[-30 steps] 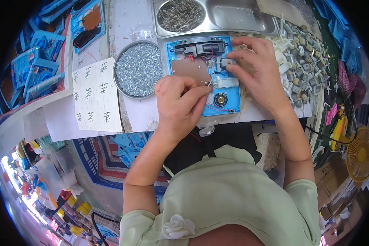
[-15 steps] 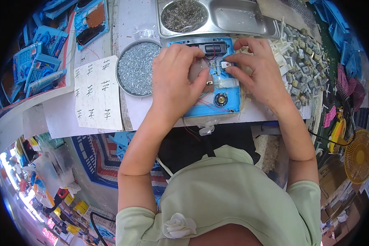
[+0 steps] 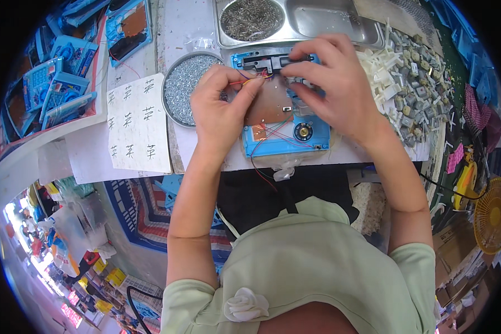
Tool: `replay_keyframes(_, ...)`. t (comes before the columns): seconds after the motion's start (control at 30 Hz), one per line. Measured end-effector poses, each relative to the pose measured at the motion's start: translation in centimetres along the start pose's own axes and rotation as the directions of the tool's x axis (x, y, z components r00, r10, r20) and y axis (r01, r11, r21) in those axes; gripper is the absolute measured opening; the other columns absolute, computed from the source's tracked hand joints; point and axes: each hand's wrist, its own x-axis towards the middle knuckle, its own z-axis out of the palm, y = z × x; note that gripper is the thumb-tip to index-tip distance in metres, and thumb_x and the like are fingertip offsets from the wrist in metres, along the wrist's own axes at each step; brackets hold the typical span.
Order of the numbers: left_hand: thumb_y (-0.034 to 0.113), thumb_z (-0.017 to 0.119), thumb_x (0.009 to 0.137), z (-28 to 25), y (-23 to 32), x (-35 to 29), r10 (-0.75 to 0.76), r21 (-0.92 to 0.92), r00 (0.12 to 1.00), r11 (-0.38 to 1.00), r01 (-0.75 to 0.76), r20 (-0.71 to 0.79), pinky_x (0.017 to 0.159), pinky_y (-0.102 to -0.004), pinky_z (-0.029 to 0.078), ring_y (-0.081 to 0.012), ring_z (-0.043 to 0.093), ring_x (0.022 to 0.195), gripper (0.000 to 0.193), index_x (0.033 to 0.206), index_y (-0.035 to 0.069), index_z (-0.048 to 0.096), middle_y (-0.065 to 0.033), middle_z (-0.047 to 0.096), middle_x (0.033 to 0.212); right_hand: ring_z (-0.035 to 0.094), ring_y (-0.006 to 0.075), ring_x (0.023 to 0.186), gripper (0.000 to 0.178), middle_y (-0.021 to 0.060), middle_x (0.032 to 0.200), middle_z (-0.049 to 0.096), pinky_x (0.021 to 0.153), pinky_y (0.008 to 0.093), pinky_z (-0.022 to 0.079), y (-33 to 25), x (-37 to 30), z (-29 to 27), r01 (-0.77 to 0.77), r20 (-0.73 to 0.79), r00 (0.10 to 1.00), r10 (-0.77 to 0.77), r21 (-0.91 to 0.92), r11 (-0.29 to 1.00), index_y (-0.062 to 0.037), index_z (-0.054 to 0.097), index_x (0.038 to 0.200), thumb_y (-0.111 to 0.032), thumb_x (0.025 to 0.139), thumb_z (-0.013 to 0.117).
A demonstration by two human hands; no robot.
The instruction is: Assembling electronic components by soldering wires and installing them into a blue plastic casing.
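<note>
A blue plastic casing (image 3: 281,148) lies open on the table before me, with a round speaker (image 3: 303,132) and red wires at its near end. Over its left part rests a brown circuit board (image 3: 268,103). My left hand (image 3: 218,103) pinches thin coloured wires (image 3: 240,82) between thumb and forefinger, above the board's far edge. My right hand (image 3: 339,83) is bent over the casing's far right, its fingers closed on the end of a black plastic part (image 3: 273,63). Those fingers hide some of the casing's inside.
Left of the casing stands a round dish of screws (image 3: 183,89), beside a handwritten paper sheet (image 3: 136,131). A metal tray (image 3: 317,42) with small metal parts is at the back. Grey and white parts (image 3: 414,103) are heaped at right, blue casings (image 3: 50,75) at far left.
My left hand has moved left and now pinches wires. My right hand has shifted left and away from me, to the black part. More of the brown board shows.
</note>
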Motion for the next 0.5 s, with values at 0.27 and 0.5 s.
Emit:
replay_keyframes(0.27,0.009,0.085,0.074,0.1,-0.8,-0.3,0.215,0.104,0.976,0.971,-0.217,0.030,0.072,-0.0358,0.047,-0.0238,0.062,0.075,0.018,0.080,0.007,0.068,-0.0036,0.066,0.080,0.056,0.0322,0.110,0.024,0.0050,0.112,0.066,0.091,0.0400,0.051,0.0,2.0,2.0,0.116,0.065,0.991,-0.117,0.020,0.993,-0.0078,0.071,0.085,-0.001,0.065,0.080)
replay_keyframes(0.5,0.010,0.084,0.074,-0.5,-1.3,-0.5,0.272,0.168,0.960,0.945,-0.280,0.073,0.074,-0.0373,0.045,-0.0250,0.061,0.076,0.017,0.079,0.009,0.068,-0.0031,0.063,0.077,0.060,0.0303,0.103,0.017,0.0045,0.106,0.067,0.085,0.0382,0.054,0.6,1.1,1.8,0.102,-0.004,0.995,-0.101,0.021,0.995,-0.0064,0.067,0.082,-0.004,0.068,0.077)
